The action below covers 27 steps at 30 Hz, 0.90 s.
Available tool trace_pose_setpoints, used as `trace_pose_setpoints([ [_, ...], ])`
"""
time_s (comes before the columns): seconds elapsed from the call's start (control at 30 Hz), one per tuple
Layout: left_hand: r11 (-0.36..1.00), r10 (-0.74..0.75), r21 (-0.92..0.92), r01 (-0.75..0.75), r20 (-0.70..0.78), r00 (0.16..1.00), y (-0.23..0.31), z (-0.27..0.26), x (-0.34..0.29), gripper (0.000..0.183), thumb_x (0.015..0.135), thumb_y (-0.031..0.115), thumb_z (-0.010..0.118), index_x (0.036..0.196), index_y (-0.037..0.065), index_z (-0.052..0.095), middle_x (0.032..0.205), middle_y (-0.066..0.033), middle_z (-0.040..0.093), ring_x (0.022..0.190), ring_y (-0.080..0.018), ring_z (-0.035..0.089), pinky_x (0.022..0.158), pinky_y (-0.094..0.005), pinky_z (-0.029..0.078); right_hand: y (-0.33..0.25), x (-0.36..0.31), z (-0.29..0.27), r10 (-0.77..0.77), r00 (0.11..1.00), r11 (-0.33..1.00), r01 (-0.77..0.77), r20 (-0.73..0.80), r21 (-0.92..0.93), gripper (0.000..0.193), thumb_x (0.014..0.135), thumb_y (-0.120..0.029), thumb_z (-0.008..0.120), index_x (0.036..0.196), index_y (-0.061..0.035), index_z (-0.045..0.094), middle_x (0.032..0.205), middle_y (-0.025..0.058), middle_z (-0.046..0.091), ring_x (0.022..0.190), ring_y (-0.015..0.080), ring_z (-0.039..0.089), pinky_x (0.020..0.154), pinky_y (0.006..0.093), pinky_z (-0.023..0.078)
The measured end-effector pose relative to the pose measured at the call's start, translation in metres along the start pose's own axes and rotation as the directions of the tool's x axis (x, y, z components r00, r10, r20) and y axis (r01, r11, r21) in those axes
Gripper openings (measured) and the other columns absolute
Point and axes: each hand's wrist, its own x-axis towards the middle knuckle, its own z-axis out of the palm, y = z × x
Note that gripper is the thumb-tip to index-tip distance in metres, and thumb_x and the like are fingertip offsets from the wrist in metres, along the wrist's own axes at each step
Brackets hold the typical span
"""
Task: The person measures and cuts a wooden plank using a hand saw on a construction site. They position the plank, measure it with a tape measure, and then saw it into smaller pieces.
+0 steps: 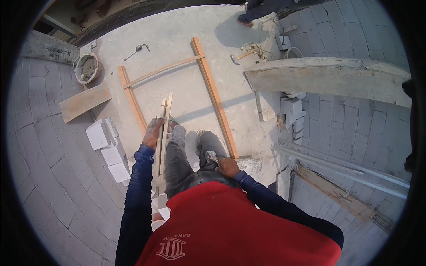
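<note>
My left hand (153,133) is closed around two narrow wooden strips (163,150), which stand nearly parallel beside my left leg. Over my right thigh, my right hand (228,168) grips a hand tool (212,156) whose grey, lumpy end sticks out past the fingers; its kind I cannot make out. A flat, stained grey-white piece (251,166) shows just beyond that hand, and whether it belongs to the tool is unclear. Ahead of my feet lies a wooden frame (208,80), made of two long orange-brown timbers joined by a thin crosspiece (164,70).
Two hammers, one dark-headed (136,51) and one wooden-handled (242,56), lie on the floor. A mortar bucket (88,68), a board (85,102) and white blocks (111,150) line the left. Rightward, a thick plank (328,77) juts out at the block wall. Another person's legs (259,11) stand far off.
</note>
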Motion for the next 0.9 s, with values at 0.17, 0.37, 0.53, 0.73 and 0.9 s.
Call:
trace_pose_setpoints([
  [0.17, 0.996, 0.047, 0.071, -0.049, 0.026, 0.999, 0.072, 0.035, 0.072, 0.037, 0.099, 0.034, 0.067, 0.117, 0.005, 0.053, 0.105, -0.0089, 0.066, 0.084, -0.0179, 0.067, 0.066, -0.0318, 0.060, -0.026, -0.009, -0.040, 0.100, 0.992, 0.945, -0.069, -0.082, 0.320, 0.032, 0.081, -0.028, 0.075, 0.093, -0.0017, 0.063, 0.084, 0.0251, 0.068, 0.083, 0.0440, 0.067, 0.076, 0.0515, 0.051],
  [0.37, 0.991, -0.001, 0.136, 0.000, 0.005, 1.000, 0.130, 0.092, 0.165, 0.037, 0.099, 0.032, 0.068, 0.120, 0.004, 0.054, 0.101, -0.0077, 0.064, 0.083, -0.0192, 0.067, 0.067, -0.0333, 0.060, -0.057, 0.039, -0.104, 0.198, 0.979, 0.716, -0.115, -0.042, 0.689, 0.028, 0.083, -0.026, 0.070, 0.091, -0.0013, 0.059, 0.080, 0.0224, 0.064, 0.080, 0.0399, 0.065, 0.074, 0.0473, 0.050],
  [0.53, 0.967, 0.009, 0.254, -0.026, 0.066, 0.998, 0.176, 0.143, 0.251, 0.035, 0.098, 0.032, 0.069, 0.117, 0.005, 0.055, 0.100, -0.0073, 0.062, 0.082, -0.0199, 0.067, 0.067, -0.0343, 0.060, -0.051, 0.150, -0.136, 0.358, 0.920, 0.509, -0.049, -0.160, 0.859, 0.033, 0.090, -0.028, 0.067, 0.091, 0.0024, 0.056, 0.076, 0.0241, 0.064, 0.074, 0.0448, 0.065, 0.069, 0.0499, 0.051],
  [0.73, 0.865, -0.116, 0.488, 0.117, -0.031, 0.993, 0.202, 0.180, 0.365, 0.036, 0.094, 0.033, 0.075, 0.106, 0.004, 0.057, 0.088, -0.0061, 0.064, 0.076, -0.0183, 0.067, 0.067, -0.0334, 0.060, -0.008, 0.272, -0.091, 0.635, 0.751, 0.504, -0.228, -0.179, 0.833, 0.036, 0.095, -0.029, 0.061, 0.104, 0.0038, 0.049, 0.083, 0.0347, 0.065, 0.082, 0.0550, 0.065, 0.076, 0.0620, 0.051],
  [0.9, 0.606, -0.148, 0.786, 0.122, -0.040, 0.988, 0.201, 0.190, 0.460, 0.039, 0.088, 0.033, 0.080, 0.104, 0.004, 0.058, 0.089, -0.0073, 0.065, 0.074, -0.0180, 0.067, 0.063, -0.0325, 0.057, -0.006, 0.337, -0.042, 0.723, 0.683, 0.201, -0.352, 0.104, 0.914, 0.037, 0.095, -0.029, 0.059, 0.106, 0.0057, 0.054, 0.091, 0.0332, 0.068, 0.090, 0.0523, 0.067, 0.079, 0.0588, 0.055],
])
